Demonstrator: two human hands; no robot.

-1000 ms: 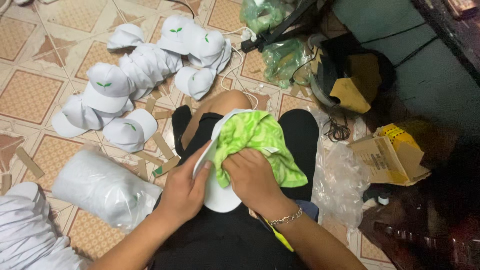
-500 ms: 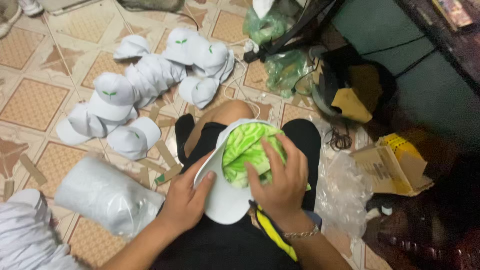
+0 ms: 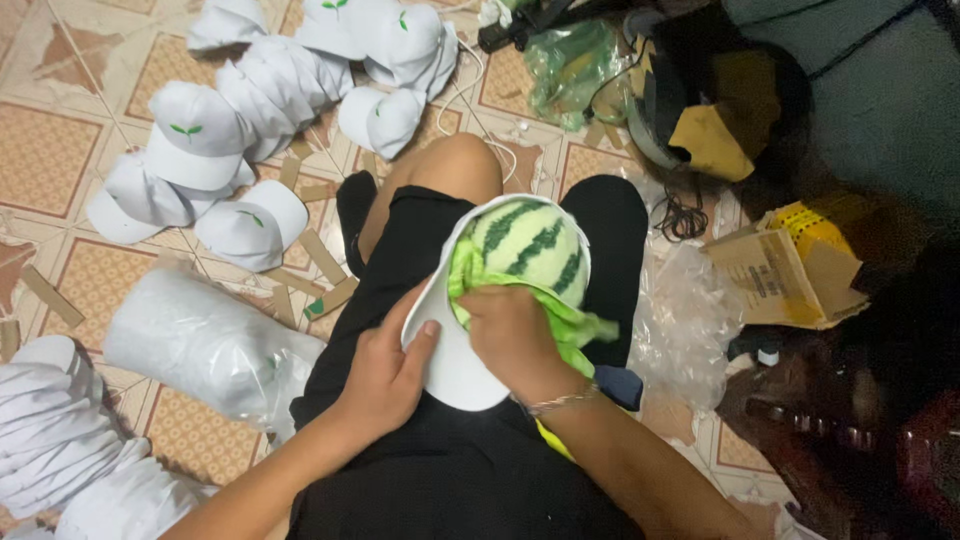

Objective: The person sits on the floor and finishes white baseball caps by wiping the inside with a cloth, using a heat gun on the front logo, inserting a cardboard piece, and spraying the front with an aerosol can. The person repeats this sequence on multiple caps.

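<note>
Sitting on the tiled floor (image 3: 60,140), the person is working a white cap (image 3: 455,365) upside down on the lap. Left hand (image 3: 385,370) is lying mostly open, fingers flat on the brim, pinning it to the thigh so it stays put. Right hand (image 3: 510,340) is curling closed on a green striped cloth (image 3: 530,245), which is bulging inside the crown, probably as filling. Cap's long axis is running brim toward the body, crown toward the knees. More white caps (image 3: 215,150) are lying nearby
</note>
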